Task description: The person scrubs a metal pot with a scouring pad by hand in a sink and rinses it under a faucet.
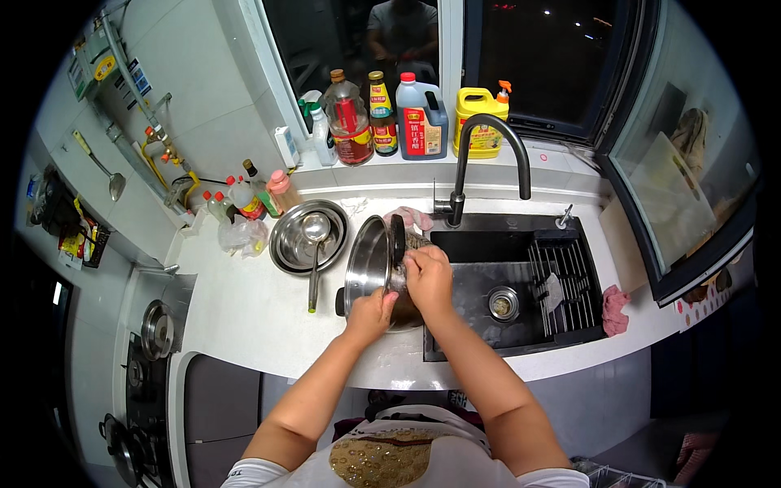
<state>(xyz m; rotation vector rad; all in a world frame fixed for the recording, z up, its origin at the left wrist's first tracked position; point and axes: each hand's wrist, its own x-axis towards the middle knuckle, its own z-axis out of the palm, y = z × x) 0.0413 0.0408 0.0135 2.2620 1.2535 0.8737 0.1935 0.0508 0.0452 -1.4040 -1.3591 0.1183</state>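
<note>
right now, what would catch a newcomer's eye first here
The steel pot tipped on its side at the black sink's left edge, with the left hand on its rim and the right hand inside it. Next, the steel bowl holding a ladle beside it, and the bottles along the windowsill.

We have one view only, from a head-worn fisheye camera. It looks steeply down and forward over the counter [244, 317] and sink [504, 268], at close range. Straight edges bow toward the rim. Our forearms enter from the lower edge.
</note>
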